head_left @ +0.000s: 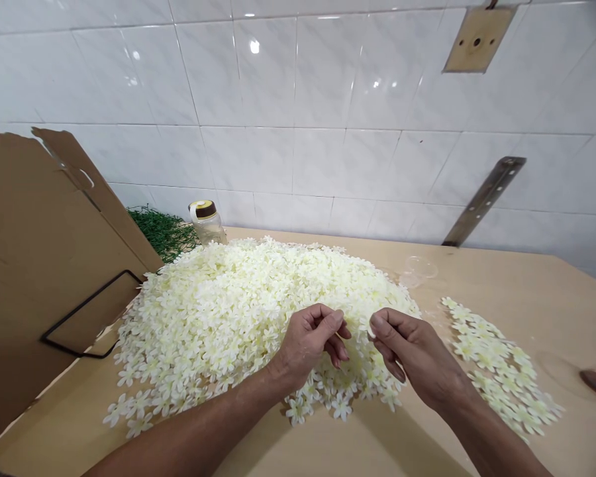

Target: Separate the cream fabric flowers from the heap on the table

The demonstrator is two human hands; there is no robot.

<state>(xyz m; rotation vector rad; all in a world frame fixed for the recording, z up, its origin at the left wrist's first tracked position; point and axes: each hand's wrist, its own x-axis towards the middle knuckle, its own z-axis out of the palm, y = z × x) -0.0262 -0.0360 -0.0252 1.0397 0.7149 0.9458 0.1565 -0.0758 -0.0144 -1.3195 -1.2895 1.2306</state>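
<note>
The heap of pale flowers (258, 291) covers the middle of the bench (501, 278), reaching close to its back edge, with stray blooms fanned toward the near edge. Over its near side, the right hand (417, 351) has thumb and forefinger pinched on a small pale piece (371, 331), perhaps a petal; its shape is mostly hidden. Just beside it, the left hand (312, 338) curls, thumb close to forefinger; I cannot tell whether anything sits between those tips. For handling such thin pieces, a light fingertip pinch looks best, since a hard squeeze could crease the petals. Facing the tips across a narrow gap, as here, should suit small pieces; keeping the wrists clear of the heap would avoid dragging blooms along.

To the right, toward the bench's right edge, a flatter scatter of flowers (501, 364) lies apart from the heap; the right forearm should clear it. A clear round dish (422, 267) sits between the two groups, toward the back edge. Behind the heap's left part stand a bottle (208, 222) and green strands (161, 228), beside a cardboard sheet (40, 265).
</note>
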